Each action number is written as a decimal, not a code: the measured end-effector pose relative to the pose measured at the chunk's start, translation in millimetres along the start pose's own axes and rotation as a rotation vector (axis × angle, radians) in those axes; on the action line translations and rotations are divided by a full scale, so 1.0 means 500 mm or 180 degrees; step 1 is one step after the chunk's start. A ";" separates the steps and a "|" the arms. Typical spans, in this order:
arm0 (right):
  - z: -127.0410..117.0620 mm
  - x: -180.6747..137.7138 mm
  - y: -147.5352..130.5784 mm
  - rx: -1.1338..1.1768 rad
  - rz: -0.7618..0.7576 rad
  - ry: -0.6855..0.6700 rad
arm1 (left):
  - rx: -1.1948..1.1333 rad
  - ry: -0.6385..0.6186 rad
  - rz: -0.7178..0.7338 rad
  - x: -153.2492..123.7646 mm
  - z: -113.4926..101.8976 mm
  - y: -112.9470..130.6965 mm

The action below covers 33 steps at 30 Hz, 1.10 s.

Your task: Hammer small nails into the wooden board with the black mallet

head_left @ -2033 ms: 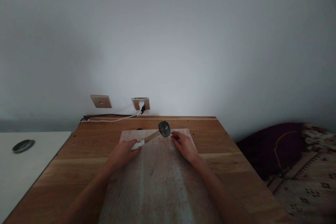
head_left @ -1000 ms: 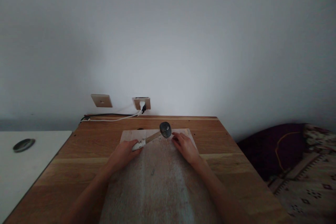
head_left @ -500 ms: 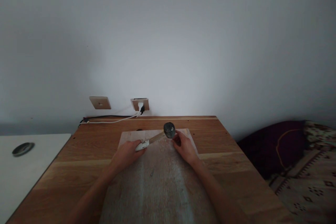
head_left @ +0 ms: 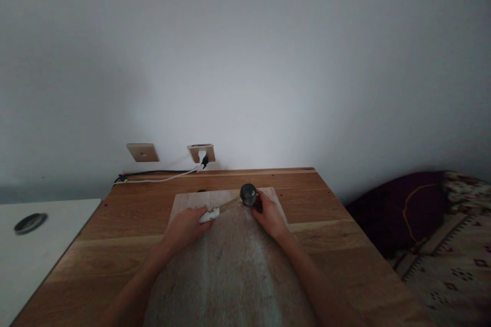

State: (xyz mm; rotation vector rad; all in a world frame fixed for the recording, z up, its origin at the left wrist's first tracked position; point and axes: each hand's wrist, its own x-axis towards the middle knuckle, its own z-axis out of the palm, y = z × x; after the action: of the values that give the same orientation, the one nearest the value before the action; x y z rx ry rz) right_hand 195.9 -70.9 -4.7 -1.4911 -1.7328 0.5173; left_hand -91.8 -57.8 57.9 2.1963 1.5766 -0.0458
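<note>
While the head view takes in mostly bare wall, the work sits low in the frame: a pale board lies on the wooden counter, and both hands are at its far end. The left hand has its fingers wrapped around the white-tipped end of a hammer, whose wooden handle slants up and right to a dark round head hovering just above the board. The right hand rests on the board beside that head, fingers pinched narrow, seemingly on something too small to make out. This looks like the striking step, with the head poised at its mark. A blow here would call for a short, controlled drop, since the right fingertips lie touching-close to the head. Behind, a wall socket feeds a cable along the counter's back edge.
</note>
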 end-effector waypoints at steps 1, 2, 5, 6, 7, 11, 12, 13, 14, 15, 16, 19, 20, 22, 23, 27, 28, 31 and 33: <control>0.000 0.000 0.001 -0.0008 0.0001 0.0006 | 0.0009 0.0015 0.0017 -0.001 0.001 0.000; 0.000 0.000 0.001 -0.0016 0.0002 0.0016 | 0.0016 0.0025 0.0021 -0.002 0.003 0.000; 0.000 0.000 0.000 -0.0033 -0.0017 0.0060 | 0.0046 0.0028 -0.0011 -0.008 0.007 0.003; 0.000 0.000 -0.001 -0.0035 -0.0027 0.0071 | 0.0053 0.0034 -0.0037 -0.010 0.009 0.005; 0.000 -0.001 -0.002 -0.0035 -0.0036 0.0072 | 0.0051 0.0044 -0.0064 -0.011 0.010 0.007; -0.002 -0.001 -0.004 -0.0028 -0.0049 0.0045 | 0.0079 0.0039 -0.0110 -0.012 0.012 0.012; -0.002 -0.001 -0.004 -0.0027 -0.0048 0.0045 | 0.0109 0.0030 -0.0113 -0.011 0.012 0.013; -0.002 -0.001 -0.004 -0.0025 -0.0044 0.0046 | 0.0131 0.0029 -0.0108 -0.010 0.011 0.013; -0.002 -0.001 -0.004 -0.0023 -0.0039 0.0047 | 0.0143 0.0038 -0.0099 -0.009 0.010 0.012; -0.002 -0.001 -0.004 -0.0021 -0.0031 0.0045 | 0.0145 0.0051 -0.0091 -0.008 0.010 0.012; -0.002 -0.001 -0.003 -0.0017 -0.0023 0.0043 | 0.0143 0.0050 -0.0077 -0.008 0.009 0.011; -0.002 -0.001 -0.003 0.0000 -0.0004 0.0049 | 0.0140 0.0072 -0.0058 -0.008 0.008 0.009; -0.002 -0.001 -0.003 0.0009 0.0001 0.0056 | 0.0132 0.0080 -0.0072 -0.008 0.009 0.008; -0.001 0.000 -0.003 0.0033 0.0016 0.0064 | 0.0102 0.0082 -0.0105 -0.008 0.011 0.006; -0.001 0.000 -0.003 0.0049 0.0028 0.0063 | 0.0098 0.0083 -0.0113 -0.007 0.012 0.005; -0.003 0.003 -0.006 0.0139 0.0091 0.0021 | 0.0103 0.0061 -0.0127 -0.005 0.014 0.004; -0.004 0.004 -0.006 0.0162 0.0102 0.0004 | 0.0085 0.0057 -0.0141 -0.005 0.014 0.003; -0.004 0.006 -0.008 0.0210 0.0117 -0.0026 | 0.0022 0.0049 -0.0170 -0.004 0.012 0.002; -0.002 0.007 -0.009 0.0231 0.0123 -0.0021 | 0.0000 0.0047 -0.0191 -0.004 0.012 0.000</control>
State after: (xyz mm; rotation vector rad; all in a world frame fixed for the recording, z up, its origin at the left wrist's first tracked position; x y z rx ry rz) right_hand 193.8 -68.9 0.0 -1.4755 -1.6754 0.5994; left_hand -91.3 -61.8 52.9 2.1538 1.6505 -0.0476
